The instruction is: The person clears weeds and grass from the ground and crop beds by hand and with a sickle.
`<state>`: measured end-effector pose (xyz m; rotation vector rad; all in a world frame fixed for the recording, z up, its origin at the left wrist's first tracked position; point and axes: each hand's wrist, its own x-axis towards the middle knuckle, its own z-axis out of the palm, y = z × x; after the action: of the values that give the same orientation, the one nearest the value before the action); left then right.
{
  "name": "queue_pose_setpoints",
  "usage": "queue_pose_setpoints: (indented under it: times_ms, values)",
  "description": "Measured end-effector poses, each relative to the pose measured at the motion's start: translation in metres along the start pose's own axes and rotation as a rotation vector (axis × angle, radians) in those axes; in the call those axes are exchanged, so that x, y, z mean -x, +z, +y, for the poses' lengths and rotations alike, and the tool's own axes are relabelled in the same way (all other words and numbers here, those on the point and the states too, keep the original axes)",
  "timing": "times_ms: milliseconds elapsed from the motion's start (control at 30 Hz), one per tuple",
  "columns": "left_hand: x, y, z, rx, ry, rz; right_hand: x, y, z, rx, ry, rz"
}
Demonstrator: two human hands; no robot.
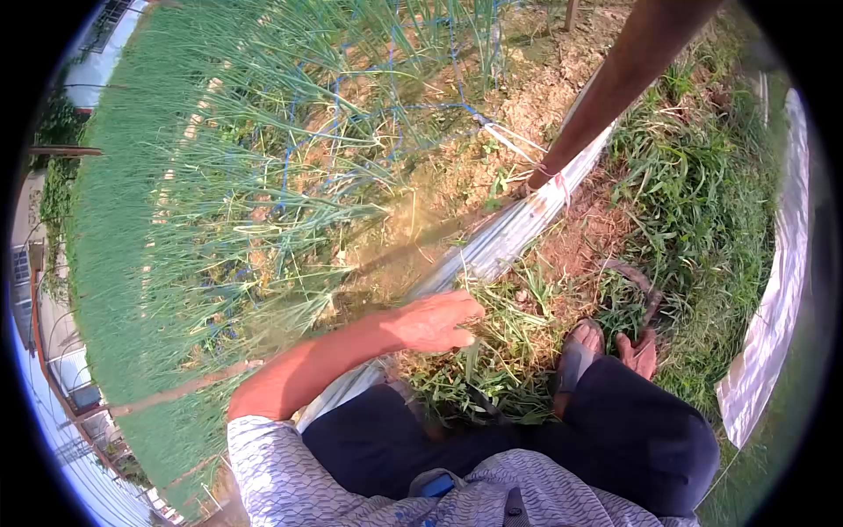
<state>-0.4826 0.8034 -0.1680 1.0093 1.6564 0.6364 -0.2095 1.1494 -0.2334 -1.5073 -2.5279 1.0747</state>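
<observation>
My left hand (pixel 437 321) is closed low beside the plastic sheeting, its fingers curled. A few blades of grass (pixel 471 358) show at its fingertips; the inside of the grip is hidden. On the other side of my foot (pixel 578 351), my right hand (pixel 638 354) is closed at the handle of a sickle (pixel 652 307). The curved blade points up and left over the weeds, partly covered by leaves. Loose cut grass and weeds (pixel 518 373) lie between my two hands.
A brown pole (pixel 606 97) stands by a strip of whitish plastic sheeting (pixel 500 246). Blue netting (pixel 338 97) runs through the green onion-like plants (pixel 237 193) at left. Weeds (pixel 694 202) grow at right, beside another white sheet (pixel 773 307).
</observation>
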Motion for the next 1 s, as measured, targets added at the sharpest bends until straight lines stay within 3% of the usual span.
queue_pose_setpoints:
  times_ms: [67, 133, 167, 233, 333, 433, 533, 567, 700, 733, 833, 1000]
  values:
    - [0.021, -0.009, 0.01, -0.031, -0.192, 0.033, -0.002, -0.014, -0.029, 0.137, 0.155, -0.047]
    - [0.033, 0.011, 0.0, 0.092, -0.403, 0.151, -0.018, 0.0, 0.031, 0.31, 0.037, 0.089]
    - [0.039, 0.02, -0.002, 0.069, -0.383, 0.126, -0.021, 0.003, 0.044, 0.303, 0.068, 0.113]
    - [0.052, 0.042, -0.005, 0.548, -0.579, 0.347, -0.027, -0.001, 0.047, 0.369, 0.088, -0.027]
    - [0.057, 0.07, -0.014, 0.693, -0.599, 0.36, -0.027, -0.031, 0.004, 0.297, 0.126, -0.153]
    - [0.051, 0.078, -0.009, 0.779, -0.562, 0.378, -0.035, -0.052, 0.016, 0.123, 0.066, -0.128]
    - [0.04, 0.067, -0.004, 0.756, -0.613, 0.389, -0.056, -0.077, 0.027, 0.0, 0.041, 0.022]
    - [0.034, 0.063, 0.005, 0.748, -0.619, 0.369, -0.069, -0.091, 0.022, -0.007, -0.075, 0.107]
    - [0.027, 0.058, 0.037, 0.89, -0.54, 0.489, -0.14, -0.134, 0.06, -0.175, -0.007, 0.34]
    - [0.029, 0.057, 0.047, 0.935, -0.547, 0.469, -0.164, -0.141, 0.078, -0.209, -0.149, 0.462]
    - [0.023, 0.049, 0.097, 0.985, -0.587, 0.376, -0.194, -0.179, 0.084, -0.544, 0.133, 0.381]
    - [-0.026, 0.014, 0.185, 0.949, -0.527, 0.076, -0.196, -0.19, 0.091, -0.775, 0.265, 0.249]
